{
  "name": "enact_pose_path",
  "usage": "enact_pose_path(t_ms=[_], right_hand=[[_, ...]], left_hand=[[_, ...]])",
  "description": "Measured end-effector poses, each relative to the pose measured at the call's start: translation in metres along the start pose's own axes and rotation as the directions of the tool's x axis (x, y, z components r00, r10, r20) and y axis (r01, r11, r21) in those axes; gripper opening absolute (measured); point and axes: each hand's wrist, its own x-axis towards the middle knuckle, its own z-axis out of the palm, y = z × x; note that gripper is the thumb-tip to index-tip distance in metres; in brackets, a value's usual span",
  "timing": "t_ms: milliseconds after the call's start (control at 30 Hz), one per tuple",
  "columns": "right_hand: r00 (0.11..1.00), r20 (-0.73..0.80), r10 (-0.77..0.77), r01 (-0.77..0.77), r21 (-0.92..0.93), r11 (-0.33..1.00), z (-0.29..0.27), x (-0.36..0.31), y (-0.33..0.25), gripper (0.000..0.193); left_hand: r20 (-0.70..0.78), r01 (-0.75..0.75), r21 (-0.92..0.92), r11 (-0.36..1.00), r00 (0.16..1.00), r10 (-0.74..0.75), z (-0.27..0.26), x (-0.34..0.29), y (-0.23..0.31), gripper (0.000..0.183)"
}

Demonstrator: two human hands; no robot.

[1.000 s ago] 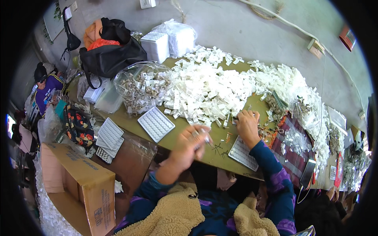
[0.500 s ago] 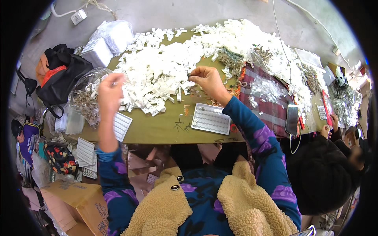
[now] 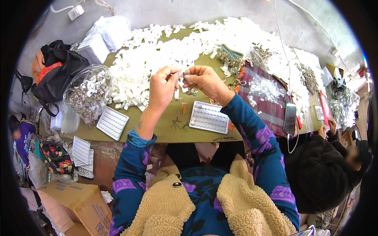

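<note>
My left hand [image 3: 162, 87] and my right hand [image 3: 206, 82] meet over the middle of the table, fingertips almost touching. Both are pinched closed around something small and dark between them, too tiny to name. Just beyond them spreads a large heap of small white plastic pieces [image 3: 134, 74]. Below my right hand lies a white tray [image 3: 209, 126] with rows of hollows. A second white tray [image 3: 112, 123] rests at an angle left of my left forearm. Thin orange-brown bits [image 3: 184, 108] and dark wiry bits [image 3: 175, 124] are scattered on the green tabletop [image 3: 157, 131].
A clear bag of metal and white parts [image 3: 88, 94] and a black bag [image 3: 63, 74] stand at the left. A plaid cloth [image 3: 258, 106] and a phone [image 3: 290, 118] with its cable lie to the right. Another person [image 3: 321, 173] sits at the far right. A cardboard box [image 3: 78, 200] stands lower left.
My left hand has swung right, from above the left tray to meet my right hand. My right hand has stayed nearly in place. The left tray is now fully uncovered.
</note>
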Motion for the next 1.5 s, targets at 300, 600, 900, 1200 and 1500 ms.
enact_pose_path(t_ms=[300,600,900,1200,1500], right_hand=[[0.994,-0.064,0.091,-0.079,0.169,0.982,-0.004,-0.005,-0.010,0.015],[0.998,-0.056,0.040,-0.019,0.337,0.941,-0.013,-0.012,-0.006,0.010],[0.930,-0.366,-0.032,0.102,0.175,0.979,-0.039,-0.032,-0.006,0.005],[0.935,-0.351,-0.054,0.114,0.152,0.982,-0.042,-0.039,0.014,0.006],[0.960,-0.278,0.024,0.048,0.249,0.967,-0.023,-0.050,0.011,0.004]], left_hand=[[0.025,0.041,-0.030,0.999,0.999,-0.040,0.011,0.016,-0.002,0.009],[0.025,0.118,-0.153,0.981,0.993,-0.116,0.028,0.015,-0.007,0.016],[0.338,-0.378,0.742,0.554,0.924,0.177,0.009,0.015,-0.045,0.016],[0.412,-0.422,0.852,0.308,0.906,0.101,0.048,0.032,-0.070,0.014],[0.114,0.223,0.206,0.953,0.962,-0.249,0.027,0.038,-0.034,0.026]])
